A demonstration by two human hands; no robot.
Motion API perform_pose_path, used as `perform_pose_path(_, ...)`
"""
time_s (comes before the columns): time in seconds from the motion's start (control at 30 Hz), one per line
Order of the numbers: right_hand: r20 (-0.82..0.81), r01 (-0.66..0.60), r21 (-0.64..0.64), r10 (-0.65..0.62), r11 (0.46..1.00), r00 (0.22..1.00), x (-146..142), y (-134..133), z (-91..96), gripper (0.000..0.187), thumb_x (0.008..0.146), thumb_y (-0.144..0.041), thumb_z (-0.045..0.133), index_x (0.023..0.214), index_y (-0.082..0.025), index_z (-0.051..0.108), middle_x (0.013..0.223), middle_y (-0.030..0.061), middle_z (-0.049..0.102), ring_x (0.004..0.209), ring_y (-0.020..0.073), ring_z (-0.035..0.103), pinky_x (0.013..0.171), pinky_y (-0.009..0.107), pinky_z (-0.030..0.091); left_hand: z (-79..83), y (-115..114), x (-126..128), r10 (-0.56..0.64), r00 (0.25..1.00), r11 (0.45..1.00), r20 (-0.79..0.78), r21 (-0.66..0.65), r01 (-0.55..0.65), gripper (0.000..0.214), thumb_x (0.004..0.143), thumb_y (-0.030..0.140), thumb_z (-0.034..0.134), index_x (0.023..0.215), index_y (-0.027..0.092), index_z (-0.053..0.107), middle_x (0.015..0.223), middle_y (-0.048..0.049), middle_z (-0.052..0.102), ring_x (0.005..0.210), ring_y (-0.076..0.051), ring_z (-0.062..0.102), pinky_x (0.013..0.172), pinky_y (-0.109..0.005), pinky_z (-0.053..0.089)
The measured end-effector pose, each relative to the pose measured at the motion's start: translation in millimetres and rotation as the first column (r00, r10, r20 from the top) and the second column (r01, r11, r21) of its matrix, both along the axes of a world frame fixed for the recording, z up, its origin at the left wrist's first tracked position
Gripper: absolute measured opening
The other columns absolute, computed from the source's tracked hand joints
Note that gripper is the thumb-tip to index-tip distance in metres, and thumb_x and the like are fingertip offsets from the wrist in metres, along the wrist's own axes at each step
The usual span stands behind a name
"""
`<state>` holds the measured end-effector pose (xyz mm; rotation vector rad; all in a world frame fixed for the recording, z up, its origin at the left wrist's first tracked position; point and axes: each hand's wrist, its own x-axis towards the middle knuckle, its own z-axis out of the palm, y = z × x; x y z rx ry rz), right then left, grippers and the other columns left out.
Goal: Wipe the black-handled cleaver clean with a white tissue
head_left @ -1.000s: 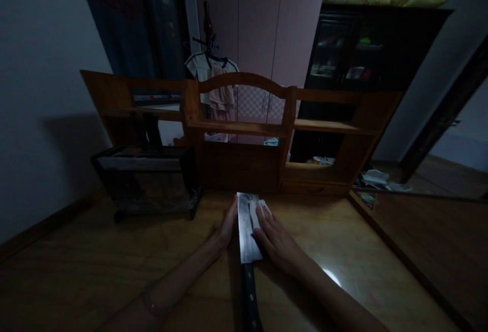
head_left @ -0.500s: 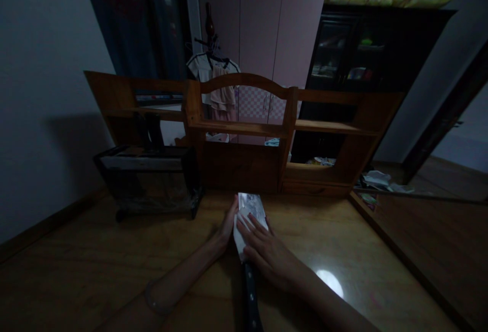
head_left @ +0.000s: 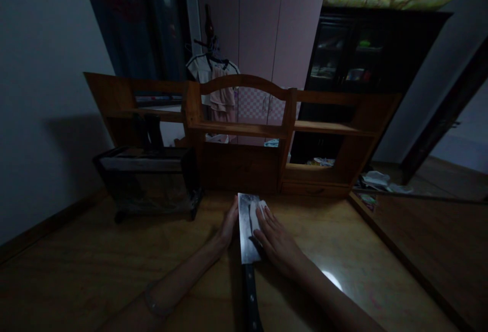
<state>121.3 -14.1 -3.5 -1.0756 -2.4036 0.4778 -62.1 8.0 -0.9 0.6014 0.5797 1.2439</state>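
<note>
A cleaver (head_left: 246,235) with a broad shiny blade and a black riveted handle (head_left: 251,299) lies on the wooden desk (head_left: 114,266), its blade pointing away from me. My right hand (head_left: 275,240) lies flat over a white cloth (head_left: 261,209), pressing it against the blade's right side with the fingers stretched out. My left hand (head_left: 227,228) rests against the blade's left edge, its fingers straight and together.
A wooden shelf unit (head_left: 244,128) stands along the desk's back edge. A dark wire rack (head_left: 147,179) holding black-handled knives sits at the back left. Behind are a pink wardrobe (head_left: 263,42) and a dark cabinet (head_left: 354,52). The desk's right edge (head_left: 385,240) drops to the floor.
My right hand with the white cloth slid down over the blade toward the handle, then back up to the blade's far right part. The left hand stayed put.
</note>
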Motion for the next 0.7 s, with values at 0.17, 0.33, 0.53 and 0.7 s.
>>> perform_pose_path(0.17, -0.065, -0.039, 0.037, 0.041, 0.999, 0.997, -0.9, -6.4, 15.4, 0.063, 0.101, -0.047, 0.031, 0.154, -0.028, 0.002, 0.161, 0.0005, 0.004, 0.149, 0.0230, 0.003, 0.121, 0.050, 0.013, 1.9, -0.6, 0.2, 0.024, 0.999, 0.999, -0.032, -0.027, -0.025, 0.056, 0.093, 0.054, 0.047, 0.126, 0.010, 0.062, 0.118, -0.0134, 0.069, 0.119, -0.030, 0.059, 0.112, -0.039, 0.033)
perform_pose_path(0.33, 0.018, -0.295, -0.009, 0.295, 0.955, 0.955, -8.1, -24.4, 37.8, 0.058, 0.102, -0.043, 0.030, 0.154, -0.032, 0.007, 0.160, -0.0032, 0.008, 0.148, 0.0211, 0.004, 0.121, 0.047, 0.011, 1.2, -2.4, -1.5, -0.072, 0.995, 0.990, -0.071, -0.129, 0.062, 0.070, 0.089, 0.067, 0.044, 0.118, 0.007, 0.066, 0.101, -0.0166, 0.074, 0.105, -0.034, 0.066, 0.102, -0.044, 0.043)
perform_pose_path(0.53, 0.034, -0.279, -0.004, 0.279, 0.960, 0.960, -10.5, -25.6, 33.9, 0.056, 0.102, -0.043, 0.030, 0.154, -0.032, 0.008, 0.160, -0.0041, 0.010, 0.148, 0.0219, 0.007, 0.121, 0.047, 0.013, -1.1, -2.0, -3.2, -0.090, 0.994, 0.988, -0.064, -0.131, 0.081, 0.076, 0.085, 0.072, 0.043, 0.114, 0.007, 0.067, 0.097, -0.0177, 0.074, 0.098, -0.034, 0.069, 0.097, -0.043, 0.046)
perform_pose_path(0.7, 0.038, -0.202, -0.014, 0.202, 0.979, 0.979, -7.8, -19.3, 26.5, 0.058, 0.102, -0.045, 0.029, 0.154, -0.032, 0.008, 0.161, -0.0043, 0.010, 0.149, 0.0225, 0.005, 0.121, 0.049, 0.010, -3.0, -0.2, -2.0, -0.064, 0.994, 0.991, -0.085, -0.122, 0.053, 0.071, 0.088, 0.067, 0.044, 0.121, 0.006, 0.063, 0.104, -0.0182, 0.073, 0.105, -0.034, 0.066, 0.101, -0.043, 0.044)
